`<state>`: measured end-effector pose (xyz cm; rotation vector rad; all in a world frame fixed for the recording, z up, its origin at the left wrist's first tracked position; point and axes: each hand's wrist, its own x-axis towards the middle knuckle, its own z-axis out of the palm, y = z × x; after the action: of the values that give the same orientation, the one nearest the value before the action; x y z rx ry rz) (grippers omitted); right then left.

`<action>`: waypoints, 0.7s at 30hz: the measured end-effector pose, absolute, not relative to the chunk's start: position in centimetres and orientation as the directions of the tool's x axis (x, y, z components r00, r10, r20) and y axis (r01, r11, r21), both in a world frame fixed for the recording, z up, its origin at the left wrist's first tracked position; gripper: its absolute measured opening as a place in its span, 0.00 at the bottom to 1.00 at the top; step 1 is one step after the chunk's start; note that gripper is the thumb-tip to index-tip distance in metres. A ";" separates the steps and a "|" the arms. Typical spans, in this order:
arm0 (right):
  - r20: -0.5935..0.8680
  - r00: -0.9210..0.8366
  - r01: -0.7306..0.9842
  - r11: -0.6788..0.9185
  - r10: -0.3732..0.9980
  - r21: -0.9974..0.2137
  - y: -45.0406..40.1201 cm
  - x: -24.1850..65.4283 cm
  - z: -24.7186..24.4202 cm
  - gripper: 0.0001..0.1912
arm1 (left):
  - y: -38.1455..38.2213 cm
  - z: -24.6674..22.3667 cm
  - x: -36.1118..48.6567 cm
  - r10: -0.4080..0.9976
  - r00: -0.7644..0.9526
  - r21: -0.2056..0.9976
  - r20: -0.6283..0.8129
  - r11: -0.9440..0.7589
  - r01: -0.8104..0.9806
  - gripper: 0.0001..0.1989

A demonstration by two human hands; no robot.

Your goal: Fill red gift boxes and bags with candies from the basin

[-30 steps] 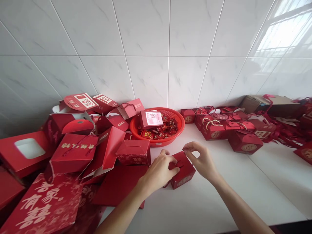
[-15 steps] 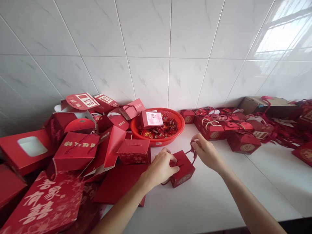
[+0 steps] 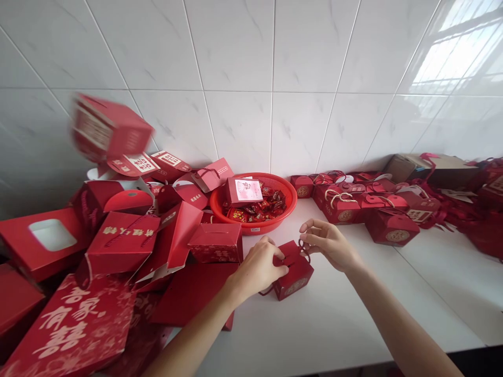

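A small dark red gift box [image 3: 295, 278] with a gold emblem on its side stands on the white table. My left hand [image 3: 257, 267] grips its top from the left, thumb and fingers closed around the folded upper part. Over the box's right end, my right hand [image 3: 328, 242] pinches a dark red cord [image 3: 304, 249] between thumb and fingers. Another piece of the cord comes out at the box's lower left. Just behind my hands sits a red plastic basket [image 3: 290, 205] of wrapped sweets [image 3: 271, 201], with a pink-labelled box [image 3: 245, 191] lying on top.
Many red boxes, such as a slotted one [image 3: 216, 243], pile up on the left. A blurred red box [image 3: 113, 128] is in the air above that pile. Finished-looking boxes with cord handles [image 3: 341, 209] stand back right, near a cardboard box [image 3: 432, 170]. A tiled wall [image 3: 239, 125] closes the back.
My right hand has moved slightly left, bringing the cord closer to the box top. A blurred red box has appeared above the left pile. A box at the far right edge has shifted away.
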<state>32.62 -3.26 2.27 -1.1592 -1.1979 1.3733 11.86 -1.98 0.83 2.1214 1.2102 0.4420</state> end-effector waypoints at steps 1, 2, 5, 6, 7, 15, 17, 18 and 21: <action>-0.072 -0.108 -0.099 -0.083 0.992 -0.992 -3.3 32.5 2.4 0.20 | -2.0 0.8 11.9 0.857 0.515 0.682 -0.022 -0.364 0.635 0.08; -0.068 -0.101 -0.127 -0.081 0.993 -0.989 -3.3 32.5 2.5 0.20 | -1.9 0.9 11.9 0.859 0.512 0.689 -0.018 -0.361 0.629 0.08; -0.001 -0.041 -0.168 -0.007 0.999 -0.986 -3.4 32.4 3.2 0.19 | -1.8 1.4 11.9 0.864 0.504 0.755 -0.016 -0.320 0.572 0.12; 0.031 -0.022 -0.170 0.027 0.999 -0.985 -3.4 32.3 3.5 0.18 | -1.8 1.6 11.9 0.863 0.504 0.801 -0.028 -0.283 0.527 0.14; 0.059 -0.015 -0.167 0.056 0.998 -0.984 -3.5 32.2 3.7 0.17 | -1.8 2.0 11.9 0.860 0.508 0.858 -0.046 -0.227 0.461 0.16; 0.214 -0.100 0.119 0.226 0.972 -0.967 -4.6 30.5 5.4 0.09 | -1.7 5.6 12.3 0.781 0.615 0.915 -0.112 0.322 -0.243 0.21; 0.246 -0.134 0.214 0.270 0.960 -0.939 -4.8 29.8 5.6 0.06 | -1.8 6.2 12.7 0.780 0.620 0.876 -0.086 0.356 -0.326 0.20; 0.268 -0.135 0.266 0.295 0.954 -0.918 -4.8 29.5 5.6 0.07 | -1.9 6.4 12.9 0.785 0.616 0.865 -0.069 0.355 -0.355 0.19; 0.383 -0.062 0.399 0.375 0.922 -0.837 -4.7 28.7 5.0 0.11 | -2.0 6.6 13.6 0.803 0.596 0.857 -0.028 0.326 -0.399 0.18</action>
<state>28.71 -4.69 5.04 -1.1920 -1.6489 0.6634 13.58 -2.02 6.64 0.9394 0.5022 0.8316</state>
